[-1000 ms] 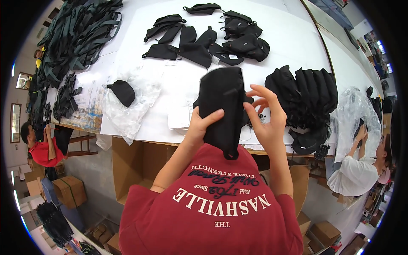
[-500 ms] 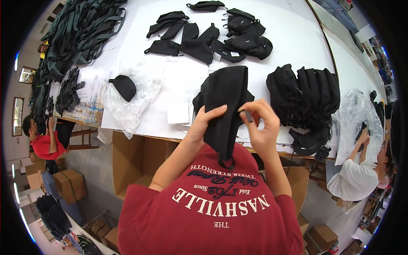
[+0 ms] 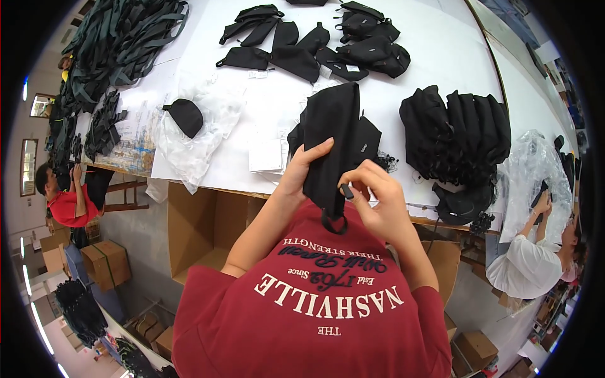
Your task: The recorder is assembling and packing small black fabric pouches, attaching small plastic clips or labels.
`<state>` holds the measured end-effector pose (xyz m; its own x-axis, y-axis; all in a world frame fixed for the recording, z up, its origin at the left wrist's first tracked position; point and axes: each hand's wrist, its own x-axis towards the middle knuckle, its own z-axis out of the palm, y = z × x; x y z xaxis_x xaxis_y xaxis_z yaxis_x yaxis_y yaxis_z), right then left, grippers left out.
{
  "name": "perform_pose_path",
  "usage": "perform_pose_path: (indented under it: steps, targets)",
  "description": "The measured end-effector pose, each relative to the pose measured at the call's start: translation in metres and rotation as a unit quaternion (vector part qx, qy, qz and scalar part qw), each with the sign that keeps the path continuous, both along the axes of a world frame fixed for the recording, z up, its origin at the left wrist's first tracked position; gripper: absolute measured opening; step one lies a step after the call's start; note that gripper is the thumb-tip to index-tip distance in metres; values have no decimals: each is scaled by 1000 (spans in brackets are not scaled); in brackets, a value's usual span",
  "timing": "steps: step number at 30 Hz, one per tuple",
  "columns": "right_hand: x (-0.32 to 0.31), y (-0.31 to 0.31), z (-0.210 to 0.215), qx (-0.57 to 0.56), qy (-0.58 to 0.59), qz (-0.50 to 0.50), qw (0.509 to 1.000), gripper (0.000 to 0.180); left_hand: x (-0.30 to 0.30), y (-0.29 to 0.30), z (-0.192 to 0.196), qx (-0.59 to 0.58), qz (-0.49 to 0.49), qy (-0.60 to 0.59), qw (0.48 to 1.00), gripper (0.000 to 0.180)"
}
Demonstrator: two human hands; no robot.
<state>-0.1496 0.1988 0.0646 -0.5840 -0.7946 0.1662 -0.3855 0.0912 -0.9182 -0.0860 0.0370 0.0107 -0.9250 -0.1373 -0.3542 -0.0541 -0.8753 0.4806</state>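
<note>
A black fabric pouch [image 3: 333, 135] hangs upright over the near edge of the white table [image 3: 435, 63]. My left hand [image 3: 304, 171] grips its left side, fingers wrapped across the front. My right hand [image 3: 372, 195] pinches a small black pull or loop at the pouch's lower right. A short strap loop dangles below both hands.
Several flat black pouches [image 3: 296, 47] lie at the table's far middle, and a heap of them [image 3: 460, 135] sits to the right. Clear plastic bags [image 3: 195, 135] and paper slips lie left. An open cardboard box [image 3: 208, 227] stands under the table. Other people work at far left [image 3: 66, 195] and right [image 3: 535, 258].
The pouch has been pulled lower and nearer my chest. My right hand has slid down from its upper right edge to the small pull near the bottom.
</note>
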Motion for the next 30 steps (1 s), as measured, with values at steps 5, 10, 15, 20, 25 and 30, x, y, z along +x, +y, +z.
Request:
perform_pose_path:
  steps: [5, 10, 15, 20, 25, 30]
  targets:
    - [-17, -7, 13, -47, 60, -141, 987, 9, 7, 7, -2, -139, -68, -33, 987, 34]
    - [11, -2, -4, 32, -45, 38, 998, 9, -4, -8, -4, -28, 19, -40, 999, 25]
    - [12, -5, -6, 28, -47, 58, 997, 13, -3, -7, -3, -29, 42, -58, 997, 20]
    - [-2, -15, 5, -16, 9, -59, 998, 12, 1, -10, -7, -149, -15, 2, 989, 34]
    - [-33, -14, 10, -85, 83, -214, 970, 7, 7, -3, -6, -157, -60, 2, 986, 33]
    - [1, -12, -2, 1, -25, 0, 1000, 10, -4, -12, 3, -59, -15, -31, 998, 35]
